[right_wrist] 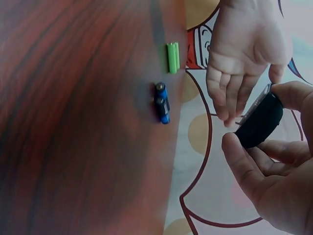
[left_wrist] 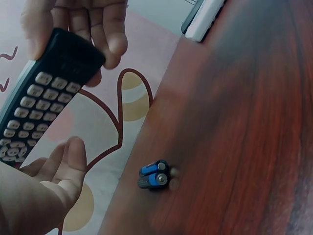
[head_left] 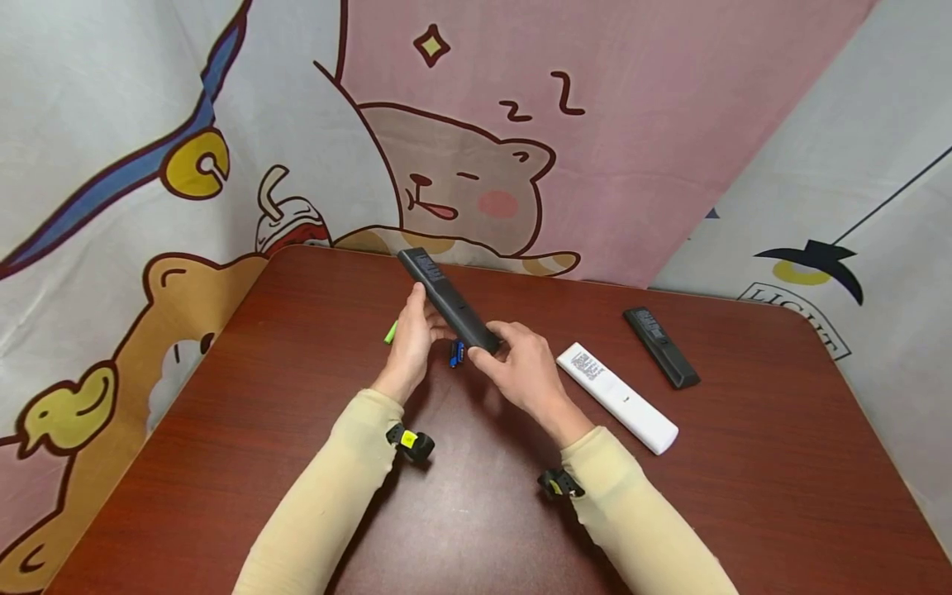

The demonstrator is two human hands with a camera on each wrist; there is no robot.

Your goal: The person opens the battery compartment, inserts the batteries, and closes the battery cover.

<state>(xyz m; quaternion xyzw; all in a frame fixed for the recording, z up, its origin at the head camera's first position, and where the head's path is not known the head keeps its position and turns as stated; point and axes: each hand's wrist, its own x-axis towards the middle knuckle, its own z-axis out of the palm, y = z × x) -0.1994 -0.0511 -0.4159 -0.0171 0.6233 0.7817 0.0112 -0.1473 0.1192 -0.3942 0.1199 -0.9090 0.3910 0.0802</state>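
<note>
My right hand (head_left: 526, 370) pinches one end of a black remote control (head_left: 450, 304) between thumb and fingers, above the table. The remote's back faces up in the head view; its pale buttons (left_wrist: 43, 105) show in the left wrist view. Beside the other part of the remote is my left hand (head_left: 409, 345), its thumb against the edge and its fingers stretched out beneath. Blue-and-black batteries (left_wrist: 154, 175) lie side by side on the table under the hands. Two green batteries (right_wrist: 173, 58) lie near them, partly hidden by the left hand in the head view.
To the right of my hands a white remote control (head_left: 619, 398) lies on the dark red wooden table (head_left: 476, 512). Further right lies a second black remote control (head_left: 660, 347). A cartoon-printed curtain (head_left: 632, 165) hangs along the table's back edge.
</note>
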